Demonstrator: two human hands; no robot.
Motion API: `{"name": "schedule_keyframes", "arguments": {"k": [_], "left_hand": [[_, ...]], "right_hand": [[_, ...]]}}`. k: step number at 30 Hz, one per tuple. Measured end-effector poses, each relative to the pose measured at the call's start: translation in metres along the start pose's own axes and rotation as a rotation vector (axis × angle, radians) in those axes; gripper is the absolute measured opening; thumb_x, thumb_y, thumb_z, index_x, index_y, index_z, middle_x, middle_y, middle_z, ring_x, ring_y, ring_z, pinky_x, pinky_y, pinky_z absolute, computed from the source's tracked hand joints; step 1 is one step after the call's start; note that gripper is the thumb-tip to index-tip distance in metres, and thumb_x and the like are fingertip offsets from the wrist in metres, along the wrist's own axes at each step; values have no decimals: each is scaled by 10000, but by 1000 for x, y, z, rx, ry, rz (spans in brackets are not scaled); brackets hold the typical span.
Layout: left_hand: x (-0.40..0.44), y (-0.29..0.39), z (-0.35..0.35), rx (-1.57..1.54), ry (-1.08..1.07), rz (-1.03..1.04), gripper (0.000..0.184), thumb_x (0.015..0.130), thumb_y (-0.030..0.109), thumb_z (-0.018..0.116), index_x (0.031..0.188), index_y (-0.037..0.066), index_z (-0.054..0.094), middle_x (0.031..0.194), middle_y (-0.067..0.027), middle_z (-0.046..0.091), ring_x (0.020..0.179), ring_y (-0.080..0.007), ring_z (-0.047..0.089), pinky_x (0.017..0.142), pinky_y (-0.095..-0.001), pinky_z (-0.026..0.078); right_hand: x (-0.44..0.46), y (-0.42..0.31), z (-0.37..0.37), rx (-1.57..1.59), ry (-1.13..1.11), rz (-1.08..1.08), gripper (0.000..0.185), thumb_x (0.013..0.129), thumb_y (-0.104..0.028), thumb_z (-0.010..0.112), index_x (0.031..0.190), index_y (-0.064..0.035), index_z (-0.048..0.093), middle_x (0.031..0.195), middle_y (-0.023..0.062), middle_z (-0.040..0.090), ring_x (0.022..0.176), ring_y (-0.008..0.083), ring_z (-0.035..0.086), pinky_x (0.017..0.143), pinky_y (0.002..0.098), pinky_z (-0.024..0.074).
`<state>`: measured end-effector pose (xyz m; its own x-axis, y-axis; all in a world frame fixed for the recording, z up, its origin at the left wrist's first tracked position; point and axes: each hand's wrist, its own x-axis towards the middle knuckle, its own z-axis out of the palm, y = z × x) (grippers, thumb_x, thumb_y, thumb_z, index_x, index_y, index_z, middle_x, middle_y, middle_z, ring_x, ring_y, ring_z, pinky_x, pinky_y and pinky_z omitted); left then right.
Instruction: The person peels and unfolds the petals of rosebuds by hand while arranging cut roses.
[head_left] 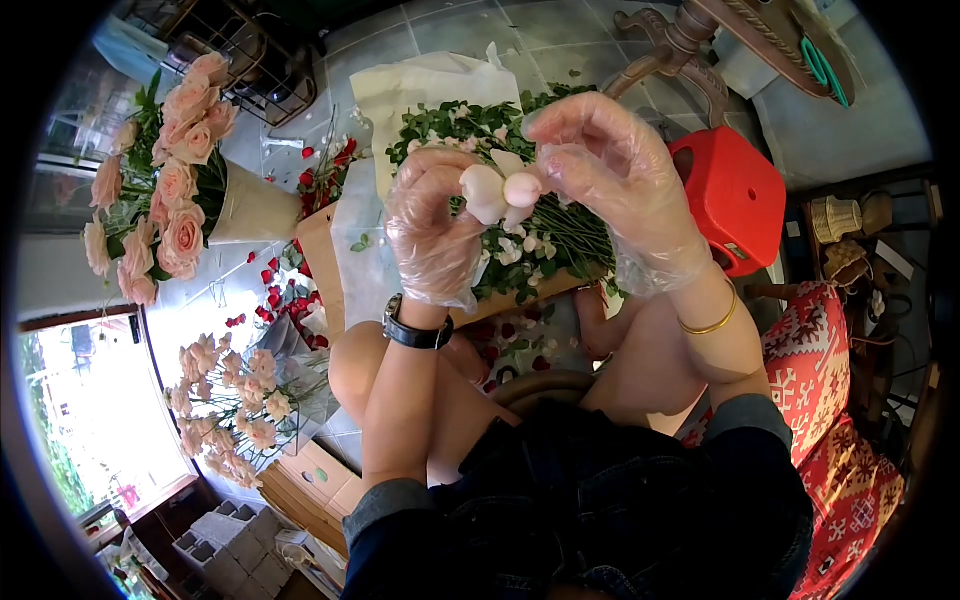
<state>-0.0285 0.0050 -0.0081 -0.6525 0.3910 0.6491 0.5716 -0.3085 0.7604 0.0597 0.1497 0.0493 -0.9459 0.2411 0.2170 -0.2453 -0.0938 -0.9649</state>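
Both my hands wear clear plastic gloves. My left hand is closed around a pale pink-white rose bud whose outer petals are spread. On the bud's other side is my right hand, its thumb and fingers curled, with the fingertips near the petals. The forefinger and thumb stand apart, and nothing shows clearly between them. Below and behind the hands, leafy rose stems with small pale buds lie on paper. The bud's stem is hidden by my left hand.
Pink roses fill a pale cone-shaped vase at left. Peach roses stand below them. Red petals litter the floor. A red stool is at right, above a red patterned cloth. Cardboard lies lower left.
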Motion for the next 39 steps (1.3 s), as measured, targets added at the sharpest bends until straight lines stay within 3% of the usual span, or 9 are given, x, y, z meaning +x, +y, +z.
{"name": "schedule_keyframes", "arguments": {"k": [3, 7, 14, 19, 26, 28, 32, 35, 39], "left_hand": [[2, 2, -1, 8, -21, 24, 227, 646, -24, 703, 810, 47, 563, 846, -61, 559, 802, -183, 515, 693, -304, 433], [2, 2, -1, -20, -2, 28, 206, 665, 3, 700, 813, 44, 564, 847, -65, 558, 795, -183, 518, 696, -303, 433], [1, 0, -2, -9, 11, 86, 192, 690, 86, 708, 813, 32, 571, 849, -75, 557, 776, -187, 520, 688, -304, 433], [0, 4, -2, -21, 27, 6, 232, 692, 162, 743, 773, 43, 561, 847, -53, 548, 800, -180, 507, 706, -299, 419], [1, 3, -1, 22, 29, 46, 249, 675, 148, 755, 780, 36, 559, 846, -57, 548, 803, -172, 514, 711, -297, 419], [0, 3, -1, 28, 24, 50, 244, 683, 145, 750, 789, 34, 560, 851, -57, 548, 809, -165, 515, 718, -293, 420], [-3, 8, 3, -216, 95, -116, 222, 703, 98, 729, 838, 33, 565, 894, -44, 547, 837, -148, 521, 748, -281, 427], [-3, 11, 5, -357, 146, -232, 210, 725, 91, 710, 869, 36, 569, 916, -39, 545, 846, -148, 528, 750, -279, 435], [2, 22, 3, -537, 163, -373, 149, 787, 131, 659, 877, 51, 571, 921, -34, 545, 855, -154, 530, 767, -289, 441]], "right_hand": [[1, 3, -4, -218, 47, -109, 224, 782, -105, 652, 973, -29, 563, 881, 15, 568, 778, 89, 537, 657, 210, 445], [0, -4, -3, -558, 41, -243, 239, 740, -107, 668, 950, -53, 567, 841, 44, 547, 757, 119, 539, 628, 230, 442], [4, 11, -5, -426, -107, -254, 152, 779, -117, 632, 882, -17, 581, 788, 45, 518, 740, 107, 522, 592, 224, 436], [-1, 2, 2, 14, -116, 104, 143, 842, -127, 590, 884, 9, 588, 798, 19, 544, 694, 69, 500, 584, 207, 422], [0, 2, -1, 67, -109, 216, 126, 844, -142, 598, 866, -18, 607, 747, -8, 552, 651, 61, 487, 567, 198, 412], [0, 0, -2, 82, -140, 238, 169, 840, -177, 576, 836, -12, 614, 887, 28, 553, 736, 90, 518, 605, 199, 431], [0, 2, -3, 75, -175, 255, 206, 847, -213, 573, 832, -15, 628, 886, 25, 558, 770, 95, 518, 615, 209, 433], [-1, 5, -2, 226, -126, 251, 200, 864, -192, 573, 928, -8, 618, 787, 1, 577, 669, 83, 514, 601, 206, 431], [7, 4, -3, -44, -50, 246, 193, 862, -177, 559, 934, -7, 613, 844, 27, 595, 669, 105, 529, 606, 231, 448]]}}
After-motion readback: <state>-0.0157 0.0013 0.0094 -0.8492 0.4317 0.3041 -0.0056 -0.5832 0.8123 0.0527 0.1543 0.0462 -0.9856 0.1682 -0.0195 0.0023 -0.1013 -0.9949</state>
